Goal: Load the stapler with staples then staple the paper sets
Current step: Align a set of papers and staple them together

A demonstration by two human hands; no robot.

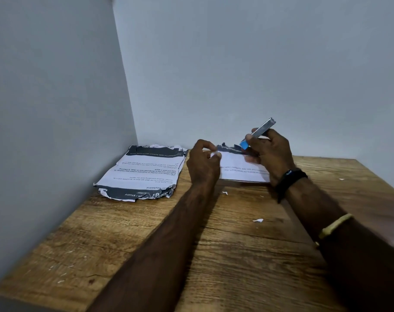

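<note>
My right hand [269, 152] holds a small stapler [260, 132] above the table, its silver metal top tilted up and a blue plastic end pointing down-left. My left hand [202, 162] hovers just left of it, with thumb and fingers pinched on a tiny white bit; what that bit is I cannot tell. Beneath both hands lies a white printed paper set [243, 170], partly hidden by them. A second, crumpled paper set [146, 172] with dark bands and torn edges lies at the back left by the wall.
The wooden table [191, 244] meets grey walls at the left and back. Small white paper scraps [258, 220] are scattered on the wood near my forearms and at the front left. My right wrist wears a black band and a yellow band.
</note>
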